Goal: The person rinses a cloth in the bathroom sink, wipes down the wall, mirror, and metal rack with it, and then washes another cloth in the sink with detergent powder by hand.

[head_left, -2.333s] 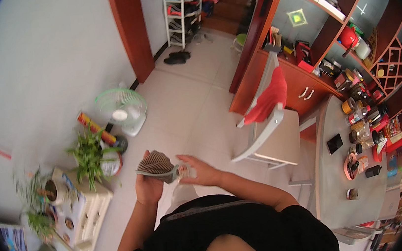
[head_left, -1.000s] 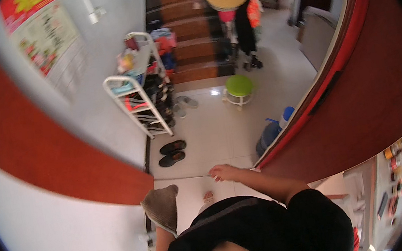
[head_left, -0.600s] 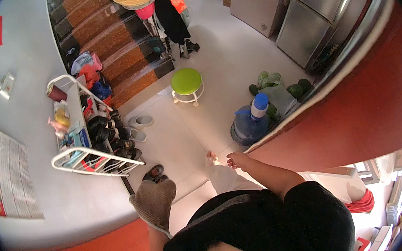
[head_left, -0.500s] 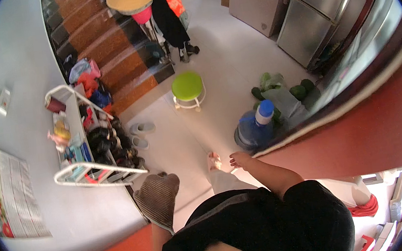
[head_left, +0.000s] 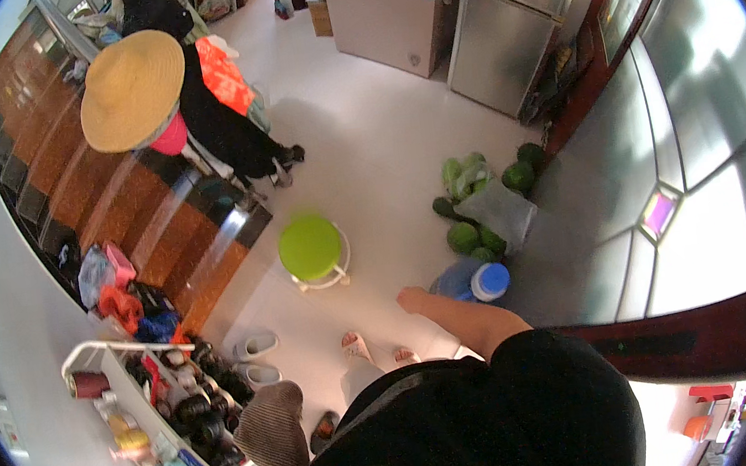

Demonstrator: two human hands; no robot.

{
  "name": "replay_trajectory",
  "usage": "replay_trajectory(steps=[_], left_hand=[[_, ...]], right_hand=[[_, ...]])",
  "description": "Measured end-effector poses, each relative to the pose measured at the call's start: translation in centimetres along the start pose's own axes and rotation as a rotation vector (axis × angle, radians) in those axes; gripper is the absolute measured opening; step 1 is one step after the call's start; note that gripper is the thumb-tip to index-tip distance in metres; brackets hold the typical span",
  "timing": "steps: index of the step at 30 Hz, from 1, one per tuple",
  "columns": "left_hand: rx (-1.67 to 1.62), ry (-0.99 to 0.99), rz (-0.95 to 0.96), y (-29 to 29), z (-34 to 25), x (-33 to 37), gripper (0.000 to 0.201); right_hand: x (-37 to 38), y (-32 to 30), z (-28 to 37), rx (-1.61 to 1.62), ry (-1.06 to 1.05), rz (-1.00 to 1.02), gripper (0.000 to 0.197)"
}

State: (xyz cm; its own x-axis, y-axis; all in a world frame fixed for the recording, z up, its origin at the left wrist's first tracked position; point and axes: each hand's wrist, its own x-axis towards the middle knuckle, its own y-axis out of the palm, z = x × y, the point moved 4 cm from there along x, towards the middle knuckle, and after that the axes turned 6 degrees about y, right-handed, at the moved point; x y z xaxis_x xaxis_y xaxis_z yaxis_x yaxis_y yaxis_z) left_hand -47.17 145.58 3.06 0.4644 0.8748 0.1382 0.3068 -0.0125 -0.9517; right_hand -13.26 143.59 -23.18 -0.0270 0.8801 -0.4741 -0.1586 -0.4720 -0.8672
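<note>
A brown ribbed mitt-like cloth covers my left hand, so its fingers are hidden. It hangs low on the left, beside the shoe rack. Out in front on the right, my bare right hand holds nothing I can see; its fingers look curled together. Close to that hand stands a blue water jug with a blue-and-white top. A round green stool on white legs is ahead of me. My feet wear light open sandals.
Several green melons and a clear plastic bag lie on the floor by the glass door. Pale slippers sit near the rack. Brown stairs, a straw hat, a chest freezer and a fridge stand beyond.
My view has turned right and moved forward, bringing the stool and melons closer. The right hand's fingers, spread before, now look curled. The brown mitt still covers the left hand.
</note>
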Motion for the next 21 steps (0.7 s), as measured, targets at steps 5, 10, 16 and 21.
replay_trajectory(steps=[5, 10, 16, 21], left_hand=[[-0.010, 0.104, 0.023, 0.0, 1.9, 10.2, 0.027], [-0.095, 0.281, 0.068, 2.2, 0.9, 21.6, 0.026], [-0.146, 0.512, 0.131, 4.1, -5.0, 35.5, 0.025], [-0.149, 0.594, 0.182, 7.0, -11.0, 44.9, 0.024]], right_hand=[[3.2, 1.5, -6.7, -0.046, 0.054, 0.142, 0.016], [2.5, 3.7, -14.6, 0.117, 0.403, 0.110, 0.018], [3.8, 6.5, -18.9, 0.222, 0.344, -0.019, 0.022], [5.4, 4.1, -24.9, 0.085, 0.263, 0.306, 0.022]])
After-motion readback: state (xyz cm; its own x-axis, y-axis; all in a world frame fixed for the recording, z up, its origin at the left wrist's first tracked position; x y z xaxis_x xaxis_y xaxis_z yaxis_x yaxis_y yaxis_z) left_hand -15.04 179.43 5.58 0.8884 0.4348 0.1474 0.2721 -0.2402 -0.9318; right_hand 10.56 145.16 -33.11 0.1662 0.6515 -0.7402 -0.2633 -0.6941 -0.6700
